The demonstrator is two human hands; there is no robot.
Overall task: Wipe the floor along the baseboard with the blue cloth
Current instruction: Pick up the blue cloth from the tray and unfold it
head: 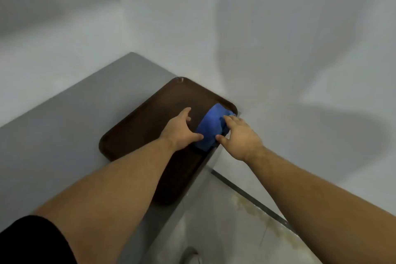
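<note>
A crumpled blue cloth (211, 127) lies at the right end of a dark brown tray (137, 130) on a grey table. My left hand (181, 128) hovers on the cloth's left side, fingers spread, thumb touching the cloth's edge. My right hand (240, 135) rests on the cloth's right side with fingers apart, fingertips on the fabric. Neither hand has closed around it. The dark baseboard (252, 199) runs diagonally along the foot of the white wall at lower right, and the pale floor (231, 231) beside it shows yellowish stains (250, 210).
The grey table (64, 135) stands in a corner between white walls (278, 49). The tray's right side sits at the table's right edge, beside the wall. A pale rounded object (190, 255) lies on the floor at the bottom edge.
</note>
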